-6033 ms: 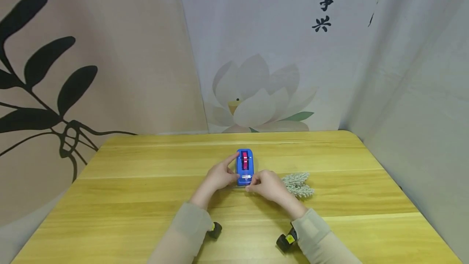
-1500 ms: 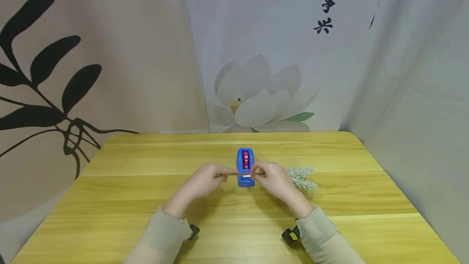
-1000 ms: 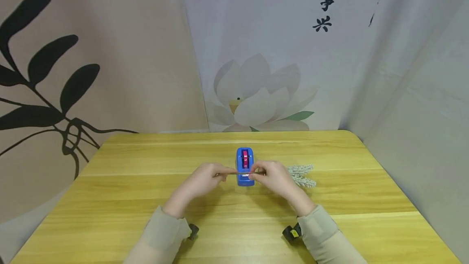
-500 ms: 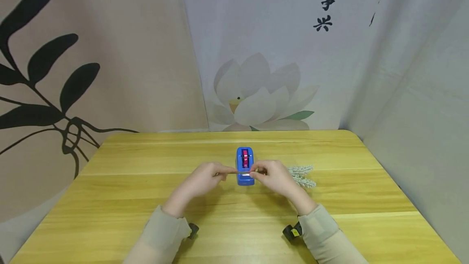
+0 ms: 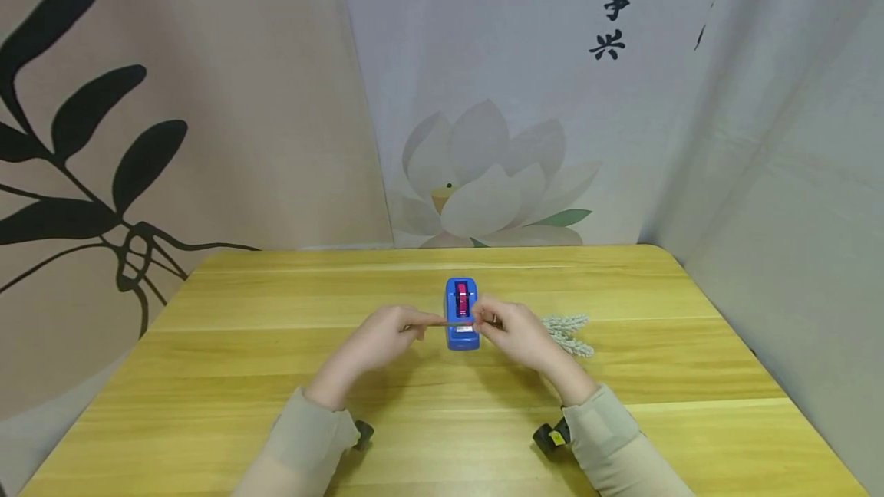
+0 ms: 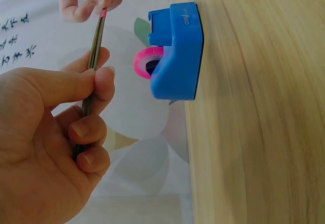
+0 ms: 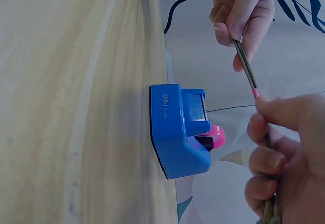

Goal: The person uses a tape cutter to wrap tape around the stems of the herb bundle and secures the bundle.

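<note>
A thin bundle of dark stems (image 6: 95, 43) runs level between my two hands, over the near end of a blue tape dispenser (image 5: 463, 340) in the head view. My left hand (image 5: 388, 337) pinches the stems' bare end between thumb and fingers. My right hand (image 5: 514, 334) holds the same stems, thumb and forefinger at a band of pink tape (image 7: 256, 92) wrapped round them, other fingers curled about the lower stems. Pale green flower sprigs (image 5: 568, 326) stick out past the right hand. A pink tape roll (image 7: 218, 136) sits in the dispenser.
The dispenser stands on a wooden table (image 5: 276, 420). A printed curtain (image 5: 276, 98) with leaves, a lotus and dark characters hangs behind the table's far edge. Black wrist cameras (image 5: 550, 438) show under the sleeves.
Six seconds ago both hands were at the dispenser, left fingers against its side. Now both hold the stems over its near end. In the last half second the right fingertips have shifted slightly.
</note>
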`<state>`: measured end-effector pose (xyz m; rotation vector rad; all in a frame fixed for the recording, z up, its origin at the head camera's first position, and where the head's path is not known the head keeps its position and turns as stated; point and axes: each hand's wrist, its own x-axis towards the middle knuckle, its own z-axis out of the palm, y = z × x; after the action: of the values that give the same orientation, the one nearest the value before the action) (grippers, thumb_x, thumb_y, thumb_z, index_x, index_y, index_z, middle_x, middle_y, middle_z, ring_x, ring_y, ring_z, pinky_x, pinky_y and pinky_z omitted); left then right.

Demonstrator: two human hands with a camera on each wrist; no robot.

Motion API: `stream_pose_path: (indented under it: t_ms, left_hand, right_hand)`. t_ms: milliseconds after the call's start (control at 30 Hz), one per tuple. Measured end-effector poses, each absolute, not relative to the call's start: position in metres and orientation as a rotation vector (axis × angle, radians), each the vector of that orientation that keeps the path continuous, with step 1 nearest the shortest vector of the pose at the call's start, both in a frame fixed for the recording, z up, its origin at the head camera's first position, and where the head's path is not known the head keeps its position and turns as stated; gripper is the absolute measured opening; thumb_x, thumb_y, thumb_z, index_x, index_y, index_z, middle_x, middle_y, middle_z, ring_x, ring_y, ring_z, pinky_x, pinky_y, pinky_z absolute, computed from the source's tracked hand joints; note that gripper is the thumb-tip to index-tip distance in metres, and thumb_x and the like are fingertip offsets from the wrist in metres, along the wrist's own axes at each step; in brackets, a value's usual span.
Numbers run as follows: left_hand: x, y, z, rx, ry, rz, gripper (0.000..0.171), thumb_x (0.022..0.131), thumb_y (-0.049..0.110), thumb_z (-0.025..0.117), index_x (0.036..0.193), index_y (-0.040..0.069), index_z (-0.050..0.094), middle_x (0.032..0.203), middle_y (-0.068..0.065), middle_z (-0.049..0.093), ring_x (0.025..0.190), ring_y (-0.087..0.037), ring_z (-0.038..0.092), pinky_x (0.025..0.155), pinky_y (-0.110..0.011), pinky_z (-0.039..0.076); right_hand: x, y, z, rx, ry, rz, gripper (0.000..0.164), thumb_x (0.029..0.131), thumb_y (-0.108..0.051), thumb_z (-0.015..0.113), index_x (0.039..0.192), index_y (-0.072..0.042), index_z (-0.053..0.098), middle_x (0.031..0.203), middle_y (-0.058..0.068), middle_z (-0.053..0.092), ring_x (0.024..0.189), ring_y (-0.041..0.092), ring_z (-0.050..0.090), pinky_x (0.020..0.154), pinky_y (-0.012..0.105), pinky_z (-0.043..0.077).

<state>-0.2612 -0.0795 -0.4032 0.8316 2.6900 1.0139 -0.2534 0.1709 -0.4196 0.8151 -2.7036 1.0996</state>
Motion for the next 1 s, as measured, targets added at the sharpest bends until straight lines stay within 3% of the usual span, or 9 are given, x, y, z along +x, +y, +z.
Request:
stream_pose_path:
  t_ms: [133, 367, 567, 800, 1000]
  left_hand:
    - [-0.2616, -0.0804, -0.4035, 0.836, 2.686, 1.022, 0.04, 0.094, -0.003, 0.052, 0.123, 0.019, 0.069, 0.092, -0.007, 0.067, 0.06, -0.012, 0.044, 0.05, -0.026, 0.041]
    - [-0.2608, -0.0815, -0.4026, 0.844, 2.671, 1.04, 0.039, 0.095, -0.002, 0.052, 0.124, 0.018, 0.068, 0.093, -0.007, 0.067, 0.059, -0.011, 0.042, 0.049, -0.024, 0.039]
    - [-0.2608, -0.0819, -0.4023, 0.848, 2.679, 1.031, 0.038, 0.095, -0.002, 0.052, 0.124, 0.018, 0.068, 0.091, -0.007, 0.067, 0.058, -0.011, 0.041, 0.048, -0.024, 0.039]
    - [-0.2607, -0.0815, -0.4024, 0.842, 2.684, 1.027, 0.038, 0.095, -0.001, 0.052, 0.124, 0.018, 0.068, 0.092, -0.007, 0.067, 0.058, -0.012, 0.042, 0.049, -0.025, 0.04]
    - [-0.2613, -0.0802, -0.4038, 0.846, 2.688, 1.021, 0.038, 0.095, -0.002, 0.053, 0.123, 0.018, 0.069, 0.093, -0.006, 0.068, 0.061, -0.012, 0.046, 0.05, -0.025, 0.042]
  right_hand:
    - [-0.253, 0.1712, -0.4192, 0.843, -2.692, 1.107, 0.012, 0.094, -0.006, 0.062, 0.092, -0.018, 0.061, 0.073, -0.009, 0.053, 0.061, 0.009, 0.045, 0.054, 0.025, 0.039]
    - [-0.2523, 0.1703, -0.4181, 0.808, -2.712, 1.196, 0.013, 0.094, -0.005, 0.061, 0.097, -0.016, 0.067, 0.079, 0.004, 0.064, 0.062, 0.011, 0.049, 0.053, 0.026, 0.043]
    - [-0.2519, 0.1698, -0.4173, 0.752, -2.749, 1.245, 0.013, 0.095, -0.009, 0.061, 0.101, -0.016, 0.07, 0.075, 0.009, 0.063, 0.058, 0.011, 0.047, 0.049, 0.025, 0.04]
    - [-0.2526, 0.1694, -0.4183, 0.724, -2.791, 1.234, 0.015, 0.096, -0.011, 0.06, 0.105, -0.009, 0.072, 0.083, 0.007, 0.067, 0.062, 0.012, 0.049, 0.053, 0.026, 0.043]
    - [-0.2533, 0.1686, -0.419, 0.758, -2.815, 1.109, 0.014, 0.095, -0.013, 0.06, 0.102, -0.008, 0.072, 0.075, 0.0, 0.062, 0.059, 0.009, 0.047, 0.051, 0.024, 0.04]
